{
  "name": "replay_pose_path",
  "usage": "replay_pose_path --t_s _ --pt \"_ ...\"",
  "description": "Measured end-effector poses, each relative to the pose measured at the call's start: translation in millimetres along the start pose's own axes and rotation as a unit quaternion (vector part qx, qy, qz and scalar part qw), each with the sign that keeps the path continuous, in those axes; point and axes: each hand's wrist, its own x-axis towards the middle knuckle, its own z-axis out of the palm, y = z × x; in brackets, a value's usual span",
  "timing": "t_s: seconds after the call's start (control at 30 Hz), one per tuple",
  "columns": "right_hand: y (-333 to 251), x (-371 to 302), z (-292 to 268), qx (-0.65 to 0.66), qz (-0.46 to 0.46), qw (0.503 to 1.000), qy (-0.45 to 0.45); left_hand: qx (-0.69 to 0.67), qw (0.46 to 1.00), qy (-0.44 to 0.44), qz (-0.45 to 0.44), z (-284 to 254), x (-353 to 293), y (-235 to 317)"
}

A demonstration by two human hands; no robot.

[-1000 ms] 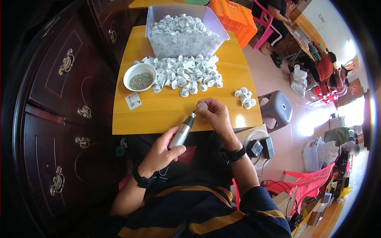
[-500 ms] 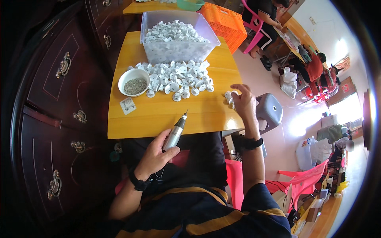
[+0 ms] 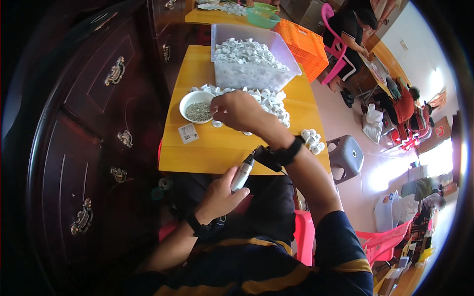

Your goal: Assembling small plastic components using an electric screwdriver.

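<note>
My left hand (image 3: 219,200) is wrapped round a silver electric screwdriver (image 3: 241,178), whose black tip points up and away over the near table edge. My right hand (image 3: 240,112) is at the right rim of a white bowl (image 3: 182,109), its fingers curled together; whether they hold anything is hidden. Small grey metal pieces (image 3: 198,112), probably screws, fill the bottom of the bowl. Beside and behind this hand lies a spread of white plastic parts (image 3: 274,102), partly covered by it. A smaller group of the same parts (image 3: 313,141) sits at the table's right edge.
A translucent bin (image 3: 247,74) heaped with white parts stands at the back of the yellow table (image 3: 212,155). A printed card (image 3: 188,133) lies before the bowl. Behind are an orange crate (image 3: 302,47) and a green basin (image 3: 263,18); a grey stool (image 3: 348,157) stands right.
My right hand has moved left from the small group at the right edge to the bowl. The view has shifted, and my left hand still holds the screwdriver.
</note>
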Motion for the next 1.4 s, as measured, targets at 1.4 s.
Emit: replay_pose_path --t_s 1.4 --pt "9.5 69.2 75.2 -0.024 0.048 0.998 0.022 -0.005 1.000 0.014 0.000 -7.4 1.4 1.3"
